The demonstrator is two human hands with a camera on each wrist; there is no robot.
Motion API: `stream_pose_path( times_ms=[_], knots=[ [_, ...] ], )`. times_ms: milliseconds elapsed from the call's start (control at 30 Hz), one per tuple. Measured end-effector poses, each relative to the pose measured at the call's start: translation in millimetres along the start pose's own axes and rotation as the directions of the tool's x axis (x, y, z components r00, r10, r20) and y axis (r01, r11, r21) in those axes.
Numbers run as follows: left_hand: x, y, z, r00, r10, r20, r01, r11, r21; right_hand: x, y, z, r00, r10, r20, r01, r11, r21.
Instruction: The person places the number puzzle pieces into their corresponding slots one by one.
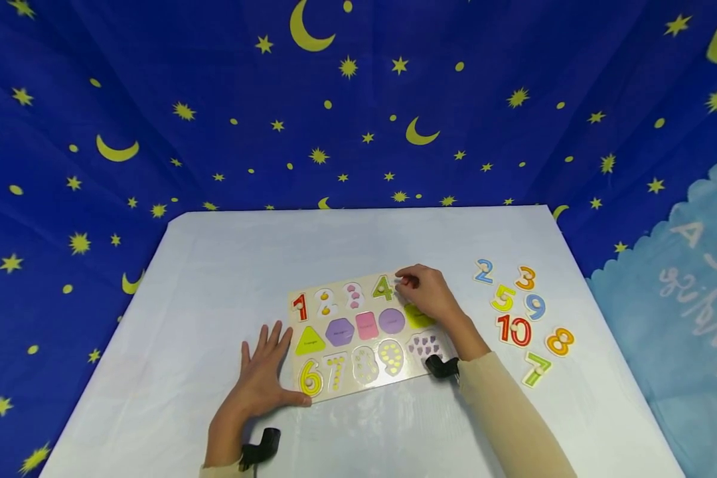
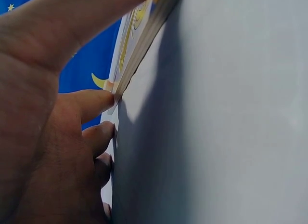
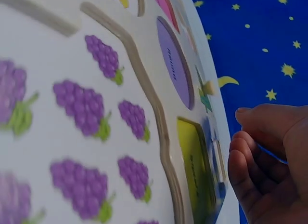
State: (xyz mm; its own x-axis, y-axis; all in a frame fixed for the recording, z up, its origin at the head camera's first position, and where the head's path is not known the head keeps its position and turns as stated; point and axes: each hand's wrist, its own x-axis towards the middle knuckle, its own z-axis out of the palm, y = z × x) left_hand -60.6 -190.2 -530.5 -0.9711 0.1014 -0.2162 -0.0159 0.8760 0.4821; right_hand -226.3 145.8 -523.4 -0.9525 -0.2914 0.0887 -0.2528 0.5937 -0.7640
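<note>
A wooden number puzzle board [image 1: 334, 348] lies on the white table, with the 1 [image 1: 300, 307], 4 [image 1: 383, 288] and 6 [image 1: 311, 378] pieces in their recesses. My left hand [image 1: 259, 375] is spread at its lower left corner, thumb along the near edge and index finger by the left edge. In the left wrist view, fingertips [image 2: 103, 103] meet the table at the board's side. Over the upper right corner, just right of the 4, hovers my right hand [image 1: 427, 292]. Its loosely curved fingers [image 3: 240, 159] hold nothing in the right wrist view and partly hide the recess beneath.
Right of the board lie loose number pieces: 2 [image 1: 484, 271], 3 [image 1: 526, 277], 5 [image 1: 504, 298], 9 [image 1: 535, 306], 10 [image 1: 514, 330], 8 [image 1: 559, 341] and 7 [image 1: 536, 369]. A blue cloth [image 1: 358, 139] with moons and stars hangs behind the table [image 1: 227, 252].
</note>
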Motion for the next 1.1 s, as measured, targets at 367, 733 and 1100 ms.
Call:
stream_pose_path(
  times_ms=[367, 733, 1100],
  knots=[
    [0.2, -1.8, 2.8, 1.000, -0.011, 0.020, 0.011, 1.000, -0.002, -7.1, 14.4, -19.3, 1.000, 0.012, -0.015, -0.012, 1.000, 0.023],
    [2.2, -0.5, -0.8, 1.000, -0.007, 0.016, 0.007, 1.000, -0.006, -15.2, 28.6, -38.7, 0.998, 0.061, -0.035, -0.061, 0.998, 0.011],
    [2.8, -1.6, 2.1, 1.000, -0.013, 0.011, 0.013, 1.000, 0.005, -19.0, 46.1, -55.0, 0.984, 0.113, -0.139, -0.110, 0.994, 0.029]
  ],
)
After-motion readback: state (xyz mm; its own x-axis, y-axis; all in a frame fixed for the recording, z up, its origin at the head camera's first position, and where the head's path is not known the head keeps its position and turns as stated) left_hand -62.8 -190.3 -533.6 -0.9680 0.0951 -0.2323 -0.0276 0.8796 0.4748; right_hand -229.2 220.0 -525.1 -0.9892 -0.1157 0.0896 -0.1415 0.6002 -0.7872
